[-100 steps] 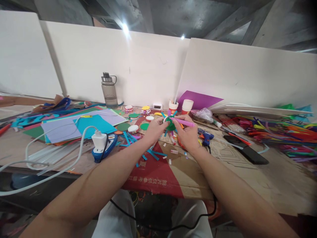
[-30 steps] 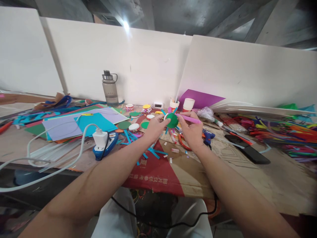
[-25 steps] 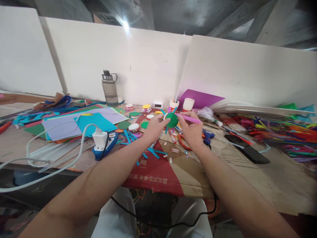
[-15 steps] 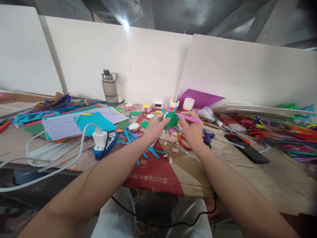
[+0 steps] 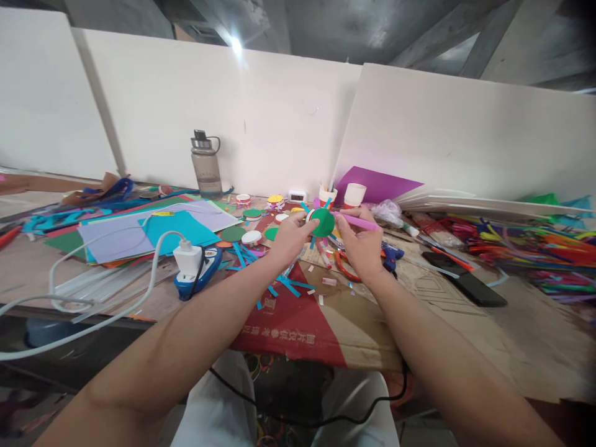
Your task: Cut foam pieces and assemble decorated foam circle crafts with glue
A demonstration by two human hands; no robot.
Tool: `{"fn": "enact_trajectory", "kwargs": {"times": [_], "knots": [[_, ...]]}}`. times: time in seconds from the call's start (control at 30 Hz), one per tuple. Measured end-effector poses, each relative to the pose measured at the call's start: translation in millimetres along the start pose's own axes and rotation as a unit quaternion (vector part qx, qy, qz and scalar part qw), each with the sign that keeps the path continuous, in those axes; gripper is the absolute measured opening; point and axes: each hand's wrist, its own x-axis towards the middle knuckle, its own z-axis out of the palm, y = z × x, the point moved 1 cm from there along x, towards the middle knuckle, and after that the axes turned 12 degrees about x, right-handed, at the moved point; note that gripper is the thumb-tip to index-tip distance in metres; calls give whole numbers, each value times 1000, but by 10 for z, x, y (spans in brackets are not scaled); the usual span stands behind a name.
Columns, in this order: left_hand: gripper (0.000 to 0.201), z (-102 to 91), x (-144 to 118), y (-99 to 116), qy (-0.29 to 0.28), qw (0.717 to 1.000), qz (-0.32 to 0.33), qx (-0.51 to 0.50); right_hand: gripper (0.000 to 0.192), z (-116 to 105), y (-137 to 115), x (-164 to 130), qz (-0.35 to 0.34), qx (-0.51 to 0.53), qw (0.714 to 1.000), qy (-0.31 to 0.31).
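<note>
My left hand (image 5: 289,239) holds up a round green paper disc (image 5: 323,222) with a white rim and coloured paper strips sticking out around it. My right hand (image 5: 359,245) grips a pink pen (image 5: 356,221) whose tip touches the disc's right edge, and its thumb rests against the disc. Both hands hover just above the cardboard sheet (image 5: 326,323) on the table. Blue paper strips (image 5: 284,287) lie scattered under my left wrist.
A white charger on a blue power strip (image 5: 193,273) sits left, with coloured paper sheets (image 5: 153,233) behind it. A grey water bottle (image 5: 205,166), paper cups (image 5: 353,195), a blue glue gun (image 5: 390,254), a black phone (image 5: 465,282) and piled pipe cleaners (image 5: 531,248) surround the work spot.
The green disc has been lifted slightly and tilted more toward me. Both hands rose a little with it; the pen stays against the disc.
</note>
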Motion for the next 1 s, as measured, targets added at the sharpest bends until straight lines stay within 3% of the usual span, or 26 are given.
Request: {"fn": "enact_trajectory", "kwargs": {"times": [0.57,1.0], "knots": [[36,11,-71,115,-20,999,-19,-27,10,-3,15,-5,10,-7,1000,9],[37,-6,-44,106,-20,999,-12,-36,12,-4,2,0,10,-15,1000,13]]}}
